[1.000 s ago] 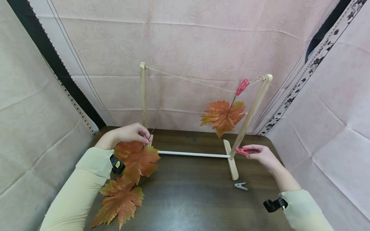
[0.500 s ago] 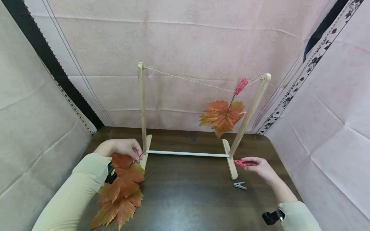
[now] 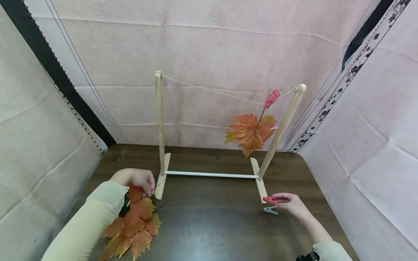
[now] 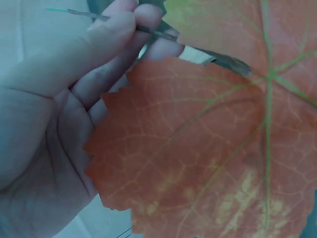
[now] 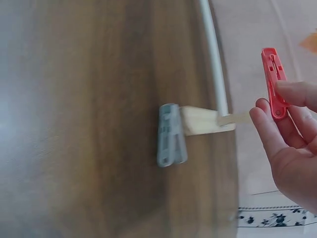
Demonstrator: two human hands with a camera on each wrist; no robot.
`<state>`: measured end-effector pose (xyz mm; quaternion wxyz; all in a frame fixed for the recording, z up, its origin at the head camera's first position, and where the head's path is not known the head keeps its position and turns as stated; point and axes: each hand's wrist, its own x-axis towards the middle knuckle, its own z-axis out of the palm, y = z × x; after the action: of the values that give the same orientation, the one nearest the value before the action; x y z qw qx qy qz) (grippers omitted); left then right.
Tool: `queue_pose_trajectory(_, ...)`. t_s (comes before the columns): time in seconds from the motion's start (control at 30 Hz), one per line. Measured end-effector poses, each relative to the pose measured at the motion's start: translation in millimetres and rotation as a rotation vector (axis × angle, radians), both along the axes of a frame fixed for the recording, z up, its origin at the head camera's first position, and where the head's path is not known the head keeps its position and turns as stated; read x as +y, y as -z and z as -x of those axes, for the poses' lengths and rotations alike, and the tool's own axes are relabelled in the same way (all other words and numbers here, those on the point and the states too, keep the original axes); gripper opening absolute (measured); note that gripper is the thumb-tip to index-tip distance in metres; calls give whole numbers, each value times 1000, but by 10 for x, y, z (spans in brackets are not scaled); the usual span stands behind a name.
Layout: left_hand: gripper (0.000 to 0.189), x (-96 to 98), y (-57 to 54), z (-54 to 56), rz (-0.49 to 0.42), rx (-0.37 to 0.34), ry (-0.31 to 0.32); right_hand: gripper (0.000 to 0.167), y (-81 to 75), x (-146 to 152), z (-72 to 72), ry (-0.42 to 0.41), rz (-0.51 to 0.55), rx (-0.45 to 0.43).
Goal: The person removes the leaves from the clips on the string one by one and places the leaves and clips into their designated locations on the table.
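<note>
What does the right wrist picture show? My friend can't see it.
Someone's right hand pinches a slim red plastic clothespin. A gray plastic clothespin lies on a brown wood-grain table, near a flat, pale wooden foot and a long white rod.

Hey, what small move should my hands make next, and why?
I'd probably raise the leaf in your left hand until its stem meets the string, left of the hanging leaf. Your left hand pinches that stem, your right hand holds a pink clothespin, and that stretch of string has nothing clipped to it.
</note>
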<state>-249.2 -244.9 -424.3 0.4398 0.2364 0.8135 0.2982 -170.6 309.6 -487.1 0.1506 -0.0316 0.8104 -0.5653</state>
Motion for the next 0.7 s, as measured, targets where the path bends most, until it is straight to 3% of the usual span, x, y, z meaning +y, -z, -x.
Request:
queue_pose_trajectory(0.23,5,18,208,-48,23,61,-31,45,236,60,-56,-5,-71,-17)
queue_pose_trajectory(0.43,6,70,398,-110,24,188,-119,45,354,102,-92,0,-180,2)
queue_pose_trajectory(0.57,7,74,519,-139,-32,276,-151,43,388,116,-118,15,-212,2)
queue_pose_trajectory(0.7,12,62,635,-156,-112,278,-194,41,418,127,-134,21,-227,15)
